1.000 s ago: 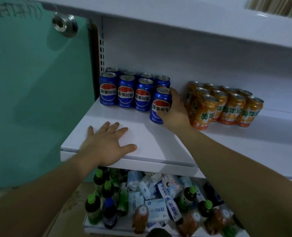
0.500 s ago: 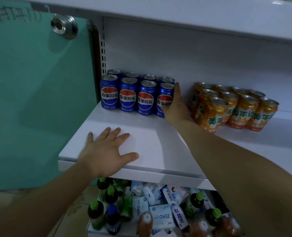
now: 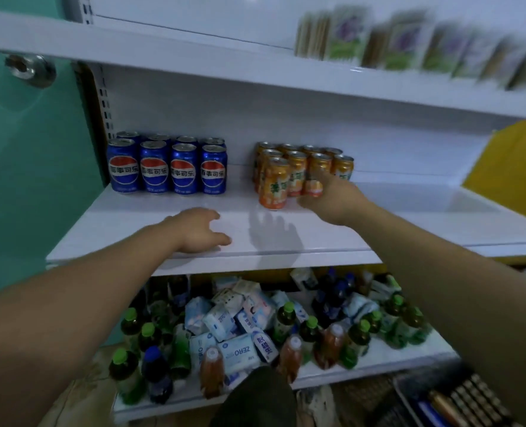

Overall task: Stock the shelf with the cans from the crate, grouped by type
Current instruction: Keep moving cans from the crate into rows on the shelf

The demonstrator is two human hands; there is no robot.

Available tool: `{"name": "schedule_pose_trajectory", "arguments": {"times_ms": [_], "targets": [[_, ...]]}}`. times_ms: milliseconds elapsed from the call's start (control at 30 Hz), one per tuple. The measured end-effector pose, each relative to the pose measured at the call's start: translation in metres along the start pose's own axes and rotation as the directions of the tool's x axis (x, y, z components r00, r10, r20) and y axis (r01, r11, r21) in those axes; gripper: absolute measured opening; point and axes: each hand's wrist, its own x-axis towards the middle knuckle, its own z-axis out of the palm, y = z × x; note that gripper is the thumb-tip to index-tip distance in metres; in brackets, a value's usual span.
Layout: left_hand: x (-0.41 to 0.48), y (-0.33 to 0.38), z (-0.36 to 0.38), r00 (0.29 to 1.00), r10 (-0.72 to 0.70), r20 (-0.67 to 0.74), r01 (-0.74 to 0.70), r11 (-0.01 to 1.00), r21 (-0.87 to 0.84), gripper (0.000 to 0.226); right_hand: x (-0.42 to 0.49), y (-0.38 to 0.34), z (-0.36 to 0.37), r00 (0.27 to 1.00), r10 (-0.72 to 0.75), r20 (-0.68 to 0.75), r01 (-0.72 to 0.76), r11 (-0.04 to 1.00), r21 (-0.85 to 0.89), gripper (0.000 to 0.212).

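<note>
Sorting seems nearly done: blue cans (image 3: 166, 167) stand grouped on the shelf (image 3: 132, 229), orange cans (image 3: 295, 166) to their right. The right hand (image 3: 335, 198) grips one orange can (image 3: 313, 177); the left hand (image 3: 197, 229) rests in front of the blue cans, fingers relaxed.

Lower shelf (image 3: 388, 363): green-capped bottles (image 3: 284, 323), amber bottles (image 3: 211, 372), loose white-and-blue packs (image 3: 238, 352) heaped between them.
Top shelf (image 3: 193, 58): row of upright packets (image 3: 406, 41), blurred.
Left: teal panel (image 3: 24, 180), metal knob (image 3: 29, 69).
Right: yellow panel (image 3: 508, 167).
</note>
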Motion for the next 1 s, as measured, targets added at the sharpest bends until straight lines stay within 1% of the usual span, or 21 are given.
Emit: {"name": "schedule_pose_trajectory", "arguments": {"times_ms": [33, 100, 200, 267, 367, 433, 533, 633, 700, 733, 800, 833, 900, 1000], "targets": [[0.002, 0.033, 0.004, 0.996, 0.094, 0.004, -0.093, 0.995, -0.019, 0.082, -0.015, 0.018, -0.010, 0.999, 0.051, 0.004, -0.051, 0.999, -0.010, 0.059], [0.002, 0.102, 0.020, 0.962, 0.270, 0.026, -0.269, 0.962, -0.038, 0.079, -0.045, 0.061, -0.025, 0.983, 0.182, 0.024, -0.181, 0.983, -0.042, 0.068], [-0.008, 0.197, 0.056, 0.865, 0.486, 0.123, -0.484, 0.874, -0.047, 0.075, -0.099, 0.130, -0.043, 0.935, 0.354, 0.001, -0.353, 0.932, -0.080, 0.072], [-0.017, 0.249, 0.087, 0.792, 0.577, 0.199, -0.576, 0.815, -0.072, 0.074, -0.139, 0.173, -0.052, 0.877, 0.480, 0.000, -0.479, 0.875, -0.073, 0.073], [-0.034, 0.314, 0.140, 0.691, 0.651, 0.314, -0.660, 0.745, -0.095, 0.076, -0.203, 0.234, -0.060, 0.780, 0.625, -0.029, -0.625, 0.777, -0.076, 0.073], [-0.046, 0.350, 0.174, 0.622, 0.667, 0.411, -0.698, 0.710, -0.094, 0.077, -0.246, 0.272, -0.061, 0.686, 0.726, -0.044, -0.727, 0.684, -0.053, 0.072], [-0.058, 0.400, 0.224, 0.524, 0.669, 0.527, -0.743, 0.662, -0.102, 0.075, -0.305, 0.324, -0.052, 0.519, 0.855, 0.003, -0.855, 0.518, -0.020, 0.071], [-0.060, 0.439, 0.276, 0.444, 0.656, 0.611, -0.774, 0.624, -0.107, 0.072, -0.350, 0.370, -0.034, 0.404, 0.913, 0.055, -0.915, 0.403, 0.030, 0.071], [-0.055, 0.461, 0.313, 0.407, 0.633, 0.658, -0.778, 0.618, -0.112, 0.069, -0.374, 0.397, -0.017, 0.329, 0.939, 0.097, -0.944, 0.329, 0.017, 0.067], [-0.051, 0.470, 0.331, 0.398, 0.614, 0.681, -0.773, 0.625, -0.112, 0.070, -0.384, 0.411, -0.008, 0.303, 0.945, 0.127, -0.953, 0.303, 0.016, 0.062], [-0.043, 0.489, 0.368, 0.389, 0.564, 0.728, -0.758, 0.645, -0.095, 0.074, -0.401, 0.443, 0.013, 0.266, 0.945, 0.190, -0.964, 0.256, 0.073, 0.048], [-0.038, 0.498, 0.387, 0.379, 0.542, 0.750, -0.752, 0.652, -0.091, 0.075, -0.408, 0.460, 0.024, 0.247, 0.943, 0.222, -0.969, 0.233, 0.086, 0.045], [-0.027, 0.514, 0.426, 0.364, 0.505, 0.783, -0.729, 0.677, -0.098, 0.077, -0.417, 0.492, 0.044, 0.218, 0.933, 0.285, -0.976, 0.214, 0.045, 0.047], [-0.009, 0.533, 0.486, 0.363, 0.441, 0.821, -0.648, 0.752, -0.117, 0.079, -0.422, 0.544, 0.082, 0.170, 0.935, 0.312, -0.985, 0.168, 0.037, 0.050]]}}
